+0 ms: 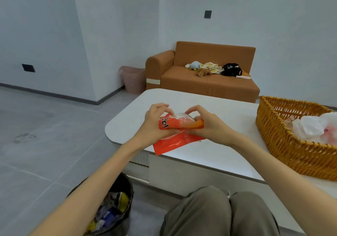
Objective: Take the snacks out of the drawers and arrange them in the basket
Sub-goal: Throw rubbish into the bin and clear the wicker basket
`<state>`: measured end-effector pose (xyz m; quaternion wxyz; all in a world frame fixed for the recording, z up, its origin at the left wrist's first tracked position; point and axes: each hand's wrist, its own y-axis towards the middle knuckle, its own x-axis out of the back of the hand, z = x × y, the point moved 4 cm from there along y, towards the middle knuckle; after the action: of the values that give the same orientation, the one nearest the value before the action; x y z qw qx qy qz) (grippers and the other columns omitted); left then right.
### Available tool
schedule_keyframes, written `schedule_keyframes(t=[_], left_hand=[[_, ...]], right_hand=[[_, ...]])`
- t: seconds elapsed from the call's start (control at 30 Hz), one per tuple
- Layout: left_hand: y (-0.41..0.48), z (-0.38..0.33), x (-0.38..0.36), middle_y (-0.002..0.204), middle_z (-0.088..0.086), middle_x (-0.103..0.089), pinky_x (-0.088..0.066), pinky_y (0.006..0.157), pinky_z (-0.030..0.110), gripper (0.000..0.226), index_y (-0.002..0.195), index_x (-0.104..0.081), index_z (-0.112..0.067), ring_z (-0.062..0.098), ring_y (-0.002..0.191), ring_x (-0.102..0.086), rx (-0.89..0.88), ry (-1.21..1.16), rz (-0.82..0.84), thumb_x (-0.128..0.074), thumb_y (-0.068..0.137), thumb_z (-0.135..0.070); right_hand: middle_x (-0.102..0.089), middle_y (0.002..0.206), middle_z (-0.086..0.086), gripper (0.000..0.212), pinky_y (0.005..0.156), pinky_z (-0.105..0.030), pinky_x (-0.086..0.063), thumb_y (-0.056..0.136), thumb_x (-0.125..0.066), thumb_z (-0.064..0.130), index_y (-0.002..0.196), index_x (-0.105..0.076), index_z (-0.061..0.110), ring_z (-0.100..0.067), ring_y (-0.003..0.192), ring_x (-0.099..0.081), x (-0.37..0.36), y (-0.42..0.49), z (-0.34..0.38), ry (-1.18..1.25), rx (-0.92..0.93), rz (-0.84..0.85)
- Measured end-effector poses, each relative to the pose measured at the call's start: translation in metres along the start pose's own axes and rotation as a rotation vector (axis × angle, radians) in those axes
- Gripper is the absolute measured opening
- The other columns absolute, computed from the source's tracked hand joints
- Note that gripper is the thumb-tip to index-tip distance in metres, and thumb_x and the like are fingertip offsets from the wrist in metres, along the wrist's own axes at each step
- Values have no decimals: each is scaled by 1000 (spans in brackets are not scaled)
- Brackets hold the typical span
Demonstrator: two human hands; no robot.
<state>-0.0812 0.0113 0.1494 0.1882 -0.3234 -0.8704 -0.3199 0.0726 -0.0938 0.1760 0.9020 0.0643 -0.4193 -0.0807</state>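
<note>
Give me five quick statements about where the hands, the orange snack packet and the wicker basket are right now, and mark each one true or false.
1. Both hands hold the orange snack packet. True: the left hand and the right hand grip it together.
2. The wicker basket stands on the white table. True.
3. The wicker basket is empty. False: pale wrapped packets lie inside it.
4. The orange snack packet already lies in the basket. False: it is held above the table, apart from the basket.
5. The sofa is bare. False: soft toys and other items lie on its seat.
</note>
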Motion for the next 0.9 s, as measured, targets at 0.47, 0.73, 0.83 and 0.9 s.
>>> schedule_keyframes(t=[0.47, 0.73, 0.83, 0.9], left_hand=[[-69, 93, 21, 76, -3, -71, -52, 71, 38, 44, 85, -71, -18, 17, 73, -67, 287, 31, 101, -71, 67, -58], [-170, 225, 64, 100, -6, -61, -40, 64, 15, 33, 106, -67, -33, 8, 84, -60, 662, 223, -99, -69, 79, -53], [-204, 270, 57, 102, -3, -49, -40, 71, 23, 24, 96, -66, -24, 10, 84, -51, 828, 302, -120, -69, 82, -44], [-220, 293, 45, 94, -4, -60, -45, 67, 26, 22, 84, -64, -21, 11, 78, -57, 887, 334, -92, -69, 83, -42]], right_hand=[[-67, 96, -2, 46, 74, -36, -59, 86, -70, 20, 118, -37, 20, -23, 85, -67, -99, 32, -4, 141, -22, 89], [-55, 129, 3, 40, 73, -11, -40, 92, -61, 19, 130, -49, 18, -13, 104, -58, -218, 53, -38, 73, -104, 208], [-57, 129, 0, 31, 87, -19, -37, 92, -59, 17, 124, -58, 17, -16, 116, -53, -279, 53, -46, -49, -50, 429], [-56, 131, -3, 33, 98, -27, -39, 92, -58, 14, 125, -59, 15, -20, 122, -50, -315, 51, -53, -92, -25, 550]])
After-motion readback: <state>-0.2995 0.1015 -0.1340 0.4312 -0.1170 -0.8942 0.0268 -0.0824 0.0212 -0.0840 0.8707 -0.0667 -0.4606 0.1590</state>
